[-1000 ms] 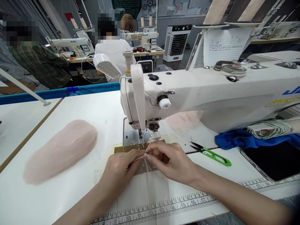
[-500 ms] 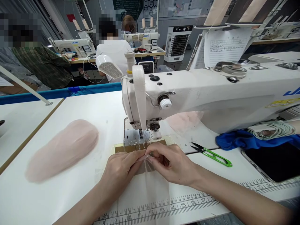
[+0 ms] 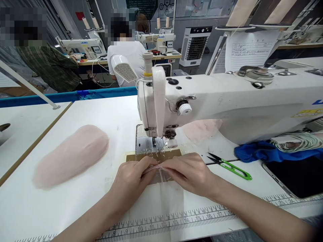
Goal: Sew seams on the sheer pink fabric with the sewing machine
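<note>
A thin, sheer pale fabric point(image 3: 164, 196) hangs from my fingertips toward the table's front edge. My left hand point(image 3: 135, 176) pinches its upper edge from the left. From the right, my right hand point(image 3: 188, 171) pinches the same edge, the fingertips of both hands nearly meeting. Both hands are just in front of the sewing machine's needle and presser foot point(image 3: 154, 143), over a brown patch point(image 3: 169, 155) on the table. The fabric does not reach under the foot as far as I can see. Its folds are partly hidden by my fingers.
A pale pink fabric piece point(image 3: 73, 156) lies on the left; another point(image 3: 202, 129) sits behind the needle. Green thread snips point(image 3: 233, 169), a phone point(image 3: 295, 176) and blue cloth point(image 3: 252, 151) lie right. A printed ruler point(image 3: 196, 218) runs along the front. Two people point(image 3: 127, 60) sit beyond.
My right fingers have straightened and flattened along the fabric edge, still pinching it. My left hand stays nearly in place. The whole view has shifted slightly.
</note>
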The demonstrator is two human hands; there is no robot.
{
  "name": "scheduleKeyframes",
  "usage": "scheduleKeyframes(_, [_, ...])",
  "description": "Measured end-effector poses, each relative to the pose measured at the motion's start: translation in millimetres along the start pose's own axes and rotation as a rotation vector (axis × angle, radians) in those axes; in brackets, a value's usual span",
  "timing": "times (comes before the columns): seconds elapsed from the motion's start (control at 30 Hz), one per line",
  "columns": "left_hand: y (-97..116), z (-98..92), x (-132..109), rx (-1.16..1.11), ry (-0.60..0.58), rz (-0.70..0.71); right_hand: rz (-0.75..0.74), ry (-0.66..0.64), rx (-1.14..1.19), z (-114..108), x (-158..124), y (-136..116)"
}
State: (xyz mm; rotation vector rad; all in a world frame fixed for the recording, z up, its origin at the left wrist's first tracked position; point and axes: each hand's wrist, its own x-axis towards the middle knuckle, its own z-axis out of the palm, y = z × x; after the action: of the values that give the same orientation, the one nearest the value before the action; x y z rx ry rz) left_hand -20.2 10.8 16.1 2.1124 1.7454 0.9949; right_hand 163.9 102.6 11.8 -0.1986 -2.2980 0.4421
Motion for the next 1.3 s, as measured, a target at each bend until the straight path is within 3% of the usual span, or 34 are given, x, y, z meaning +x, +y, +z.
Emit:
scheduleKeyframes(0.07, [9, -11.4, 1, -0.148, -0.162, -0.208, 0.024, -0.036, 0.048, -6, 3, -8])
scheduleKeyframes(0.1, [15, -18.6, 2, -0.232, -0.266, -0.327, 0.105, -0.083, 0.120, -11, 6, -13])
scheduleKeyframes(0.2, [26, -37.3, 7, -0.439, -0.565, -0.603, 0.549, -0.363, 0.451, -23, 18, -29])
scheduleKeyframes(0.27, [24, -39.9, 11, -0.423, -0.628, -0.610, 0.745, -0.522, 0.549, -24, 25, -31])
scheduleKeyframes(0.33, [14, -33.0, 15, -0.238, -0.522, -0.485, 0.755, -0.518, 0.426, -17, 28, -24])
scheduleKeyframes(0.4, [2, -20.7, 17, 0.004, -0.369, -0.359, 0.662, -0.422, 0.206, -4, 27, -12])
scheduleKeyframes(0.5, [-12, -5.0, 17, 0.229, -0.254, -0.293, 0.584, -0.343, -0.007, 13, 22, 4])
scheduleKeyframes(0.57, [-14, -0.2, 15, 0.344, -0.147, -0.211, 0.569, -0.314, -0.096, 18, 20, 9])
scheduleKeyframes(0.73, [-9, 3.1, 5, 0.562, 0.102, 0.162, 0.581, -0.268, -0.147, 19, 24, 8])
scheduleKeyframes(0.87, [-4, 9.9, -6, 0.656, 0.105, 0.325, 0.596, -0.226, -0.118, 22, 24, 11])
scheduleKeyframes(0.97, [-2, 13.7, -11, 0.667, 0.072, 0.322, 0.589, -0.219, -0.136, 23, 21, 16])
scheduleKeyframes(1.2, [-8, 7.3, 2, 0.610, 0.031, 0.281, 0.201, -0.216, -0.435, 13, 8, 18])
scheduleKeyframes(1.3, [-14, 5.7, 7, 0.602, 0.019, 0.270, 0.162, -0.277, -0.507, 12, 7, 16])
